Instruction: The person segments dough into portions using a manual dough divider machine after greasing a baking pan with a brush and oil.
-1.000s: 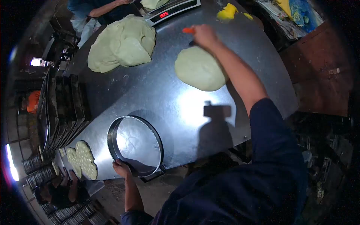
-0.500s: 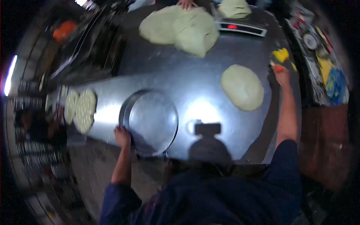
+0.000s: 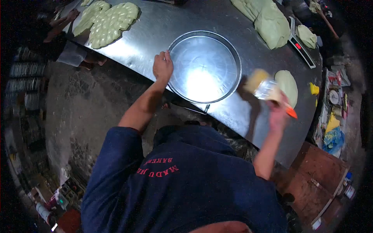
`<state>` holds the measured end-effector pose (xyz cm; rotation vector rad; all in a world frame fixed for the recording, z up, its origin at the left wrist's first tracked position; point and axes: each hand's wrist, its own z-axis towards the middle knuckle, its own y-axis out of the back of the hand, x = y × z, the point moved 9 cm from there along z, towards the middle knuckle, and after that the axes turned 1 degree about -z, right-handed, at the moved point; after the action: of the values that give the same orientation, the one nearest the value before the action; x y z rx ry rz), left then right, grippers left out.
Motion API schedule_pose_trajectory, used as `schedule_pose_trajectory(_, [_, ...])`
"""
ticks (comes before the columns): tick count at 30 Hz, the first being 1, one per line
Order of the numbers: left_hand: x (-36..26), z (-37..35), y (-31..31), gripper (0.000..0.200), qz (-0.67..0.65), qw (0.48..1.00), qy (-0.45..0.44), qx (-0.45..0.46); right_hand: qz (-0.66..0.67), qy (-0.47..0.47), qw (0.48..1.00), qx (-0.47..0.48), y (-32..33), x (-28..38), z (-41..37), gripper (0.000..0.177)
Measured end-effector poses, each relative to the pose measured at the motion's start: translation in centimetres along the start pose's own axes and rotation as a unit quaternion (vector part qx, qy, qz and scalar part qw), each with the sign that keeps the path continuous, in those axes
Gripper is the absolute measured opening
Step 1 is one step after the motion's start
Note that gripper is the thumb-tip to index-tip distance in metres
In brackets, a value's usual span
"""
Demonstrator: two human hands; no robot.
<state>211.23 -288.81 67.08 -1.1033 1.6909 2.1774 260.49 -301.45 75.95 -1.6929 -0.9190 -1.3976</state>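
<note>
My left hand is closed on the left rim of a round metal pan, which lies on the steel table near its front edge. To the right of the pan, my right hand grips a brush with an orange handle end, a silvery band and pale yellowish bristles. The brush is blurred by motion, its bristles pointing up and left towards the pan. Just behind the brush lies a smooth flattened oval of dough.
Dimpled dough lies at the far left, near a co-worker's hands. A large dough mass and a scale with a red display are at the back right. A yellow item sits at the right edge.
My right hand has come from the table's right side towards the pan with the brush. The view has turned, and my left hand is still at the pan's rim.
</note>
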Motion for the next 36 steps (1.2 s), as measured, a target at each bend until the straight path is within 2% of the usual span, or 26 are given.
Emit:
schedule_pose_trajectory(1, [1.0, 0.8, -1.0, 0.04, 0.009, 1.0, -0.002, 0.018, -0.109, -0.021, 0.992, 0.055, -7.1, -1.5, -2.1, 0.036])
schedule_pose_trajectory(2, [0.8, 0.7, -0.7, 0.039, 0.001, 1.0, 0.001, 0.029, -0.07, 0.003, 0.984, 0.163, -13.0, -5.2, -3.5, 0.039])
schedule_pose_trajectory(4, [0.5, 0.5, -0.6, 0.037, -0.007, 0.999, -0.03, 0.019, -0.139, -0.052, 0.958, 0.246, -24.6, -11.4, -5.7, 0.028])
schedule_pose_trajectory(5, [0.5, 0.6, -0.4, 0.035, -0.022, 0.999, -0.036, 0.029, -0.135, 0.012, 0.964, 0.23, -28.5, -11.5, -5.3, 0.021])
schedule_pose_trajectory(6, [0.6, 0.4, -0.2, 0.033, -0.038, 0.998, -0.038, 0.036, -0.129, -0.007, 0.964, 0.233, -31.4, -12.1, -4.3, 0.022])
schedule_pose_trajectory(8, [0.5, 0.7, 0.1, 0.027, -0.049, 0.997, -0.045, 0.025, -0.236, 0.09, 0.943, 0.217, -34.8, -8.4, -0.8, 0.027])
schedule_pose_trajectory(10, [0.8, 0.6, 0.1, 0.024, -0.048, 0.996, -0.079, 0.015, -0.291, 0.118, 0.934, 0.169, -34.0, -7.5, 4.2, 0.03])
schedule_pose_trajectory(11, [0.9, 0.6, 0.1, 0.023, -0.052, 0.997, -0.054, 0.035, -0.388, 0.127, 0.909, 0.084, -32.2, -6.0, 6.2, 0.027])
schedule_pose_trajectory(13, [0.4, 0.3, 0.8, 0.024, -0.067, 0.997, -0.031, 0.038, -0.462, 0.232, 0.848, 0.114, -28.5, -4.6, 8.8, 0.025])
schedule_pose_trajectory(15, [0.9, 0.4, 0.6, 0.025, -0.074, 0.996, -0.003, 0.046, -0.581, 0.225, 0.78, 0.066, -23.9, -4.2, 5.9, 0.022])
schedule_pose_trajectory(16, [1.0, 0.4, 0.7, 0.025, -0.083, 0.995, 0.002, 0.047, -0.648, 0.191, 0.732, 0.09, -22.9, -4.7, 2.8, 0.017])
schedule_pose_trajectory(17, [1.0, 0.4, 1.0, 0.025, -0.094, 0.994, -0.002, 0.057, -0.613, 0.163, 0.764, 0.118, -22.1, -5.7, -0.8, 0.013])
schedule_pose_trajectory(18, [0.8, 0.6, 1.1, 0.025, -0.105, 0.992, -0.008, 0.064, -0.62, 0.163, 0.76, 0.103, -21.4, -6.8, -4.0, 0.012])
schedule_pose_trajectory(19, [0.7, 0.8, 1.0, 0.024, -0.113, 0.992, -0.023, 0.055, -0.601, 0.25, 0.749, 0.125, -23.1, -6.5, -7.7, 0.016])
schedule_pose_trajectory(20, [0.9, 0.9, 0.6, 0.024, -0.116, 0.991, -0.026, 0.06, -0.524, 0.165, 0.826, 0.124, -25.1, -5.9, -10.3, 0.013])
schedule_pose_trajectory(21, [0.9, 0.8, 0.9, 0.023, -0.117, 0.991, -0.046, 0.036, -0.477, 0.184, 0.846, 0.149, -27.4, -5.8, -12.2, 0.014])
schedule_pose_trajectory(22, [0.6, 0.9, 1.0, 0.023, -0.12, 0.99, -0.07, 0.014, -0.365, 0.114, 0.909, 0.165, -30.1, -5.5, -13.5, 0.015])
schedule_pose_trajectory(24, [0.9, 1.1, 1.0, 0.028, -0.145, 0.989, -0.038, -0.002, -0.276, 0.1, 0.943, 0.157, -33.2, -7.6, -12.4, 0.012])
schedule_pose_trajectory(26, [2.0, 1.2, -0.6, 0.031, -0.149, 0.988, -0.042, 0.016, -0.165, 0.022, 0.974, 0.155, -35.2, -9.8, -8.9, 0.014])
schedule_pose_trajectory(28, [0.8, 1.2, 0.5, 0.028, -0.144, 0.988, -0.061, 0.008, -0.232, 0.124, 0.952, 0.154, -36.0, -6.8, -5.4, 0.014])
schedule_pose_trajectory(29, [0.4, 0.8, 1.1, 0.025, -0.19, 0.978, -0.08, 0.005, -0.303, 0.221, 0.915, 0.152, -35.7, -5.4, -3.8, 0.015])
schedule_pose_trajectory(30, [0.1, 0.6, 1.4, 0.023, -0.169, 0.982, -0.089, 0.007, -0.33, 0.239, 0.9, 0.154, -34.2, -5.5, -1.8, 0.016])
schedule_pose_trajectory(32, [-0.1, 0.4, 1.5, 0.024, -0.179, 0.977, -0.115, 0.008, -0.298, 0.18, 0.937, 0.041, -28.4, -4.8, 2.2, 0.016])
schedule_pose_trajectory(34, [-0.4, 0.4, 1.3, 0.027, -0.135, 0.982, -0.128, 0.042, -0.456, 0.19, 0.869, -0.027, -23.7, -3.1, 1.2, 0.018])
schedule_pose_trajectory(35, [-0.4, 0.5, 1.1, 0.028, -0.132, 0.982, -0.125, 0.049, -0.512, 0.159, 0.844, 0.014, -22.6, -3.6, -1.2, 0.02])
schedule_pose_trajectory(36, [-0.3, 0.6, 1.0, 0.029, -0.143, 0.979, -0.144, 0.032, -0.477, 0.197, 0.855, 0.046, -22.1, -3.4, -4.0, 0.017])
